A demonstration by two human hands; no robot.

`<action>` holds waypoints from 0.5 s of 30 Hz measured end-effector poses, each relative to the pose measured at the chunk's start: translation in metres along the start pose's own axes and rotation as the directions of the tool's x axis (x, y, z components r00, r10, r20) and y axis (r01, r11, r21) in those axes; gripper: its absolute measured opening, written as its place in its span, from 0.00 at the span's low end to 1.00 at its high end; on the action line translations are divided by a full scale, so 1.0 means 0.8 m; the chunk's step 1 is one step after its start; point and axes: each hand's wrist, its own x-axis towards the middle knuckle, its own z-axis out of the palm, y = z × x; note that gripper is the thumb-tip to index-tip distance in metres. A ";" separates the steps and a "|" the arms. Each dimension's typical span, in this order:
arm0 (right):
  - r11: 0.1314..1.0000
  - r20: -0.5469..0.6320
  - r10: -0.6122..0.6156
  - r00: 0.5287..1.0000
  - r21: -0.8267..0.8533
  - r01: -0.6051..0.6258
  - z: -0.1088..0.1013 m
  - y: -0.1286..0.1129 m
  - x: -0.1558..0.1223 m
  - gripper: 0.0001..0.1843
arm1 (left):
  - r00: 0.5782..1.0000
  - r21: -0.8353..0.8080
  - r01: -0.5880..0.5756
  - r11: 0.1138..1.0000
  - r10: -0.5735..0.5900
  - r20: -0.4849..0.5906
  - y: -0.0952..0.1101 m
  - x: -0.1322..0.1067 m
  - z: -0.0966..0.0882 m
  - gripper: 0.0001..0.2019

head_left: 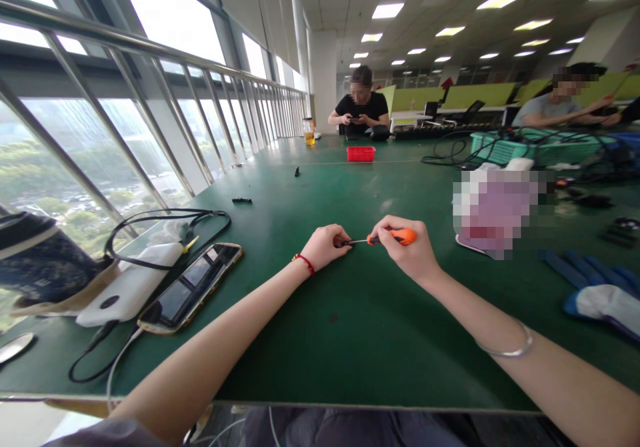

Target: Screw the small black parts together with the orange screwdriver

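My right hand (pixel 404 248) is closed around the orange handle of a screwdriver (pixel 404 235). The metal shaft points left, and its tip meets a small black part (pixel 342 241). That part is pinched in the fingers of my left hand (pixel 324 247), which mostly cover it, so its kind cannot be made out. Both hands are low over the green table (pixel 330 353), near its middle.
On the left are a phone (pixel 193 290), a white power bank (pixel 133 287), cables and a dark cup (pixel 45 260). A red tray (pixel 361 153) stands ahead. To the right are a blue-and-white glove (pixel 605 300) and a green basket (pixel 530 148). Two people sit farther off.
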 end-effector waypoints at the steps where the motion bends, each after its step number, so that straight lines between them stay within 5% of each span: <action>1: 1.000 0.000 0.006 1.000 -0.003 -0.006 0.000 -0.001 0.000 0.11 | 1.000 -0.001 0.000 1.000 0.000 0.001 0.000 0.000 0.000 0.04; 9: 0.998 -0.034 0.059 0.998 0.015 -0.059 0.001 -0.007 0.002 0.03 | 1.000 -0.008 -0.003 1.000 0.003 -0.004 0.000 0.000 0.001 0.04; 13: 0.998 -0.120 0.057 0.991 0.032 -0.053 0.003 -0.007 0.001 0.18 | 1.000 -0.013 -0.007 1.000 0.007 -0.006 -0.001 0.000 0.002 0.03; 15: 0.997 -0.131 0.067 0.989 -0.020 -0.070 0.003 -0.008 0.000 0.17 | 1.000 -0.013 -0.009 1.000 0.009 -0.011 -0.002 0.000 0.002 0.04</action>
